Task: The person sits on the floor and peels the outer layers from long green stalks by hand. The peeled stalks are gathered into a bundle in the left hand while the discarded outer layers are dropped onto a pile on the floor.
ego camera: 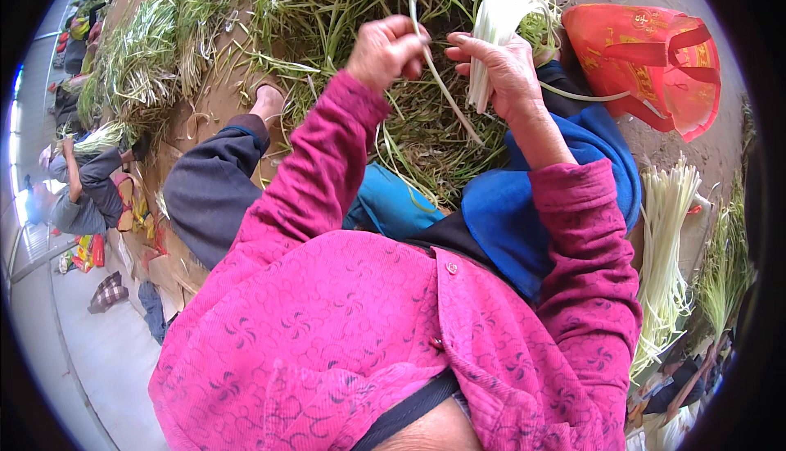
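Between the thumb and fingers of my left hand [390, 53] is a single pale stalk [439, 79]. Its top is folded over, and its lower end hangs down to the right. My right hand [506, 70] grips a bundle of whitish, leek-like stalks [498, 5] held upright, thumb and fingertips pointing toward the left hand. The two hands are apart, a short gap between them. Below and beyond them lies a heap of loose green leaves and trimmings [430, 128], between my legs.
A red bag with handles [638, 61] stands at the right. Nearer on that side lies a pile of pale stalks [666, 248], with green bunches [724, 266] beyond. Untrimmed green bunches [138, 70] lie at upper left. Another person [86, 199] sits at far left, holding stalks.
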Tool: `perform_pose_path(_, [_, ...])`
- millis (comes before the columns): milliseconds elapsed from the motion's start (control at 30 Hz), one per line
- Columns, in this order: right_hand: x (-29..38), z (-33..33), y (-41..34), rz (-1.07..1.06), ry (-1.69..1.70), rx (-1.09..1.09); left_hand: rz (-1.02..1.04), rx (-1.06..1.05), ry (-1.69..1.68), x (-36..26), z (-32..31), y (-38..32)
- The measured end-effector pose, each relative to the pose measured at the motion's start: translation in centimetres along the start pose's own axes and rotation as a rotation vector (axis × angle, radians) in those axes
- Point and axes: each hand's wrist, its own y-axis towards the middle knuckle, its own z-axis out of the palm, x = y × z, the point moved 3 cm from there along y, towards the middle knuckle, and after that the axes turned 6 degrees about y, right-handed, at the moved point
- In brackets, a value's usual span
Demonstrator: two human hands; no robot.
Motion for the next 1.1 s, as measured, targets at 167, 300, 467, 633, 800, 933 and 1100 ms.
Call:
perform_pose_path(167, [-1.3,1.5,-0.9,0.060,-0.179,0.209,-0.008,-0.047,0.052,-2.1,-2.5,3.6])
perform_pose_path(300, [-0.7,1.9,-1.2,0.065,-0.062,0.186,-0.009,-0.025,-0.165,-1.0,-3.1,4.7])
perform_pose_path(467, [3.6,0.6,-0.8,-0.385,-0.021,0.008,-0.205,-0.612,-0.622,8.9,-10.8,1.6])
perform_pose_path(633, [4.7,-0.8,0.0,-0.304,0.270,-0.044,-0.574,-0.829,-0.667,21.2,-10.6,-3.2])
perform_pose_path(800, [3.3,-1.5,0.7,-0.015,0.409,0.031,-0.530,-0.883,-0.839,22.4,-8.4,0.3])
perform_pose_path(933, [2.4,-1.5,0.8,0.002,0.231,-0.006,-0.555,-0.875,-0.619,18.5,-7.1,1.3])
perform_pose_path(1100, [1.2,-0.4,0.3,0.038,0.225,-0.031,-0.066,-0.361,0.004,9.7,-1.7,0.6])
